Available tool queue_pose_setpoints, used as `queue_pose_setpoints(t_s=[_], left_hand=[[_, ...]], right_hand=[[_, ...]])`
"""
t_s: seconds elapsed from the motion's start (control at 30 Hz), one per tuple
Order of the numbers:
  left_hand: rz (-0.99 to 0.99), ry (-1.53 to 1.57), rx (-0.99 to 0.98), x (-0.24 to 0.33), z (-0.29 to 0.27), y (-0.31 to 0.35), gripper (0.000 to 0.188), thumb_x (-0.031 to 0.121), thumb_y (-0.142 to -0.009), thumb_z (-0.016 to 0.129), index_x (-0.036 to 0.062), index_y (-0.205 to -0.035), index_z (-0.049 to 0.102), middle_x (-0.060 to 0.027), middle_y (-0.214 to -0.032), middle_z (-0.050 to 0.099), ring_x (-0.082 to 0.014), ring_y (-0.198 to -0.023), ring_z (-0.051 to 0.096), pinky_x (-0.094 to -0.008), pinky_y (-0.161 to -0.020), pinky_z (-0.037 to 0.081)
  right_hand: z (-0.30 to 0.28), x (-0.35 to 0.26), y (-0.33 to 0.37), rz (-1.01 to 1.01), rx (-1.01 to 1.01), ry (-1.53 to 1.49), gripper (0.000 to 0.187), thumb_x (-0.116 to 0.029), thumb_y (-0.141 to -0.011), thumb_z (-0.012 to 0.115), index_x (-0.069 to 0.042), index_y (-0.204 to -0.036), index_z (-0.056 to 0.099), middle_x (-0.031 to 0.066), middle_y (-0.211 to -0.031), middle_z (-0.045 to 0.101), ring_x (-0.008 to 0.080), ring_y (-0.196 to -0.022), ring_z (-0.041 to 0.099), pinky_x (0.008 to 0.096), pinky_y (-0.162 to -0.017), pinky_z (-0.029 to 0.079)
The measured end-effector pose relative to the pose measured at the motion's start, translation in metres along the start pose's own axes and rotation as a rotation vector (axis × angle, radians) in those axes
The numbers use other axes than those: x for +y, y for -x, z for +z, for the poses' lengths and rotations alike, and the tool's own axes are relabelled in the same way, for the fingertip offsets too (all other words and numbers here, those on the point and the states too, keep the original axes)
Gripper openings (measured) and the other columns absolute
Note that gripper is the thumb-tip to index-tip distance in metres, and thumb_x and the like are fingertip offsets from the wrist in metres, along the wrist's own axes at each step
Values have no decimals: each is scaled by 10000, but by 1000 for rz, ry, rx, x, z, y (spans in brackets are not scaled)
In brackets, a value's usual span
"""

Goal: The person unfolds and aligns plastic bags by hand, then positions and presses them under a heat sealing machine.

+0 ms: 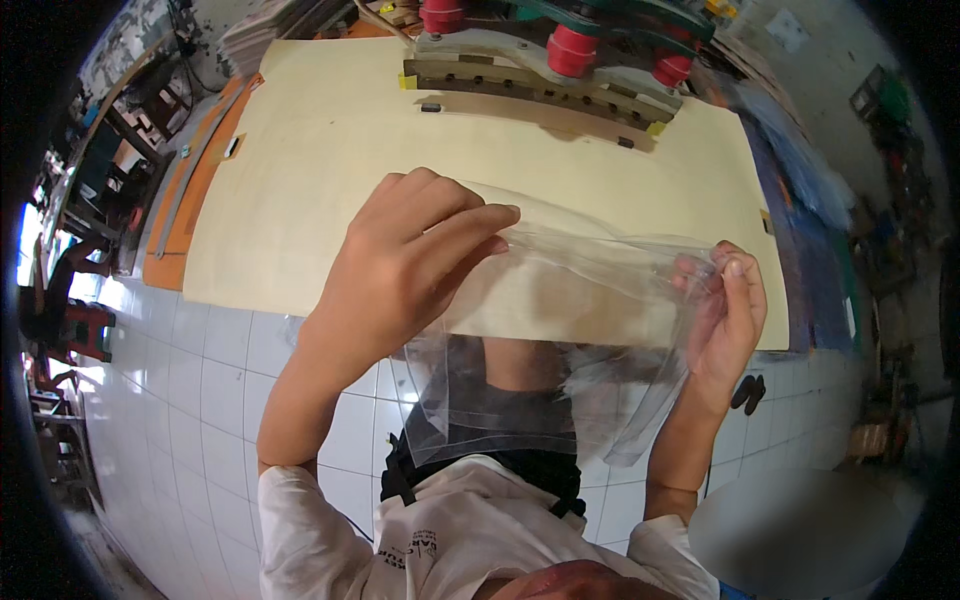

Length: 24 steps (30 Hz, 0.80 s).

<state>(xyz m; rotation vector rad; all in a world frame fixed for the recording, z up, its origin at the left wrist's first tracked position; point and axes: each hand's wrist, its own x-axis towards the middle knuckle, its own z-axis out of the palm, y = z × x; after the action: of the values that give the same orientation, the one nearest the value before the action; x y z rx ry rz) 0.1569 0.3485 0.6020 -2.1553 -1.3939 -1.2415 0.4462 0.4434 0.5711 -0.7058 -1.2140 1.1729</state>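
Note:
A clear plastic sheet [560, 300], folded or layered along its edges, hangs between my two hands in front of my body. My left hand [410, 250] pinches its upper left edge between thumb and forefinger. At the upper right corner, my right hand [725, 300] has its fingers closed on the plastic. The sheet's lower part droops below the table's front edge, and the table and my lap show through it. Whether it is a single sheet or a pouch I cannot tell.
A cream board [290, 190] covers the worktable. At its far side stands a press-like machine [540, 85] with red cylinders [572, 50] and a dark green frame. A metal ruler [200, 165] lies at the left on an orange surface [165, 255]. Bluish plastic [790, 150] lies at the right.

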Motion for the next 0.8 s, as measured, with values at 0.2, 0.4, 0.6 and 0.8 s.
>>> queue_pose_setpoints(t_s=[0.2, 0.4, 0.6, 0.8], left_hand=[[-33, 122, -28, 1, -5, -2, 265, 19, -684, 820, 51, -934, 735, -73, -821, 636, -231, -760, 610, -334, -632, 494], [56, 22, -2, 5, -8, 4, 258, 10, -661, 828, 69, -892, 729, -70, -848, 649, -226, -787, 630, -327, -649, 510], [95, -40, 86, 7, -8, 7, 218, 49, -655, 844, 81, -814, 699, -80, -1007, 673, -267, -895, 642, -375, -742, 509], [113, -155, 79, 12, -8, 10, 230, 82, -661, 849, 90, -828, 690, -83, -1054, 670, -281, -915, 633, -384, -763, 465]], right_hand=[[-2, -4, 0, -34, -26, -24, 213, -201, -1015, 554, 9, -988, 570, 81, -1049, 555, 259, -846, 682, 363, -715, 588], [-4, -4, -1, -45, -27, -49, 196, -191, -1018, 552, -2, -967, 572, 82, -1075, 542, 273, -858, 675, 380, -720, 589], [-8, 2, -1, -134, -78, -62, 179, -172, -1023, 537, -5, -967, 571, 94, -1110, 529, 280, -875, 680, 372, -707, 605], [-5, 0, 1, -173, -78, -28, 169, -158, -1025, 530, 2, -982, 564, 103, -1133, 524, 277, -884, 680, 376, -717, 612]])
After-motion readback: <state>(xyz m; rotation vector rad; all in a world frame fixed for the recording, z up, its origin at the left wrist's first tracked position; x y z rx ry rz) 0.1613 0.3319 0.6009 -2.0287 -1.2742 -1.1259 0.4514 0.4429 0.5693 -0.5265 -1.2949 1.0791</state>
